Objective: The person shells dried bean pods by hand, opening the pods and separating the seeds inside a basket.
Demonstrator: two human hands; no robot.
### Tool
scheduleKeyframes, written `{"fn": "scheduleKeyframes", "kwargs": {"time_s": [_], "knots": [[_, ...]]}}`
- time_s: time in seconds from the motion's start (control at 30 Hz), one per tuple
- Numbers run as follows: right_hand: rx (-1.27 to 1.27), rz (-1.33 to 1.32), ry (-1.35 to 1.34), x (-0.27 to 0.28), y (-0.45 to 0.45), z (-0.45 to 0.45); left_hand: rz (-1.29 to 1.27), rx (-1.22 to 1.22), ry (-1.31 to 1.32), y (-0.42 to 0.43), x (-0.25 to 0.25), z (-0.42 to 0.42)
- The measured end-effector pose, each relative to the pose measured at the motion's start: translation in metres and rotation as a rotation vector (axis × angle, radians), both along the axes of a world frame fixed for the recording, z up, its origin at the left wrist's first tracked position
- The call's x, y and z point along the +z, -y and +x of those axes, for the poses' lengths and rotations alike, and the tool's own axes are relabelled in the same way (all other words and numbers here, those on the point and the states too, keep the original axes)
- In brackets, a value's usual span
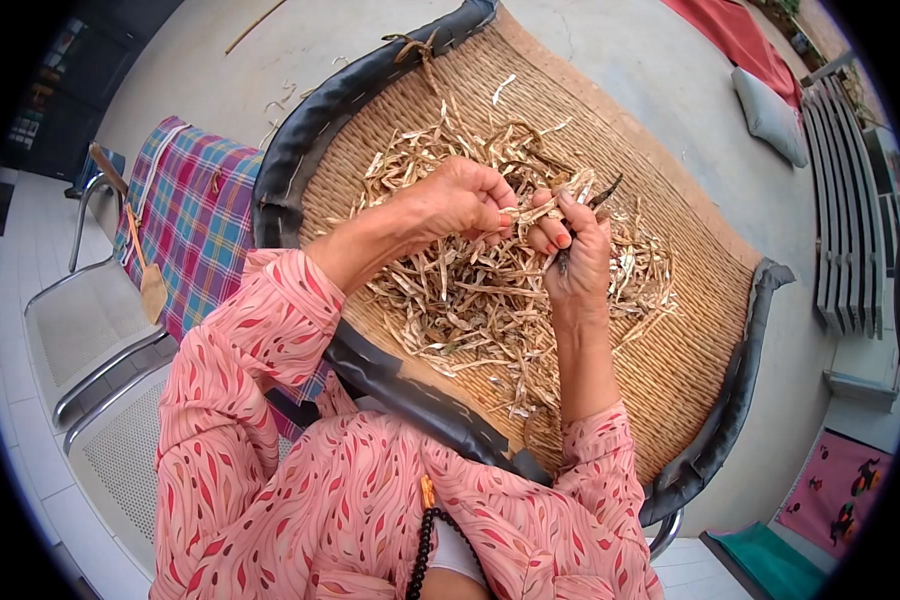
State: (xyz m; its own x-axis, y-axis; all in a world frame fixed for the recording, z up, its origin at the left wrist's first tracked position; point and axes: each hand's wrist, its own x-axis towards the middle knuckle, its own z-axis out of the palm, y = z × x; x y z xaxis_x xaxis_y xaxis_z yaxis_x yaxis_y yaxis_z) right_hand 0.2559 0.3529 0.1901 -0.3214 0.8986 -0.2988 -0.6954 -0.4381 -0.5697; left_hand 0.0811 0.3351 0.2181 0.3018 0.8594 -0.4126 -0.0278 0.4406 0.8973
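A wide woven tray (700, 340) with a black padded rim lies before me, and a heap of dry, pale pods (470, 290) is spread over its middle. Above the heap, my left hand (460, 200) is closed, its thumb and fingertips pinched on the end of a dry pod. Just beside it, my right hand (575, 240) has its fingers curled round dry pods, with a dark tip sticking out at the upper right. The two hands nearly touch.
At the left are metal chairs (90, 320), a checked cloth (200, 215) and a wooden spatula (152, 290). A grey cushion (770, 115), a red cloth (745, 40) and slatted grey furniture (845, 210) are at the right. A pink mat (835, 490) lies lower right.
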Motion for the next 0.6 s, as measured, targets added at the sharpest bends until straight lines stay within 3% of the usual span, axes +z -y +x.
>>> {"fn": "scheduleKeyframes", "kwargs": {"time_s": [0.2,0.4,0.6], "knots": [[-0.023,-0.056,-0.091,-0.002,-0.001,-0.004,-0.013,0.094,0.035,0.001,-0.002,-0.001],[0.056,0.155,0.227,-0.003,0.004,-0.008,0.042,0.191,0.014,0.002,-0.007,-0.002],[0.102,0.211,0.377,0.003,0.013,-0.012,0.172,0.172,-0.024,0.003,-0.011,0.001]]}}
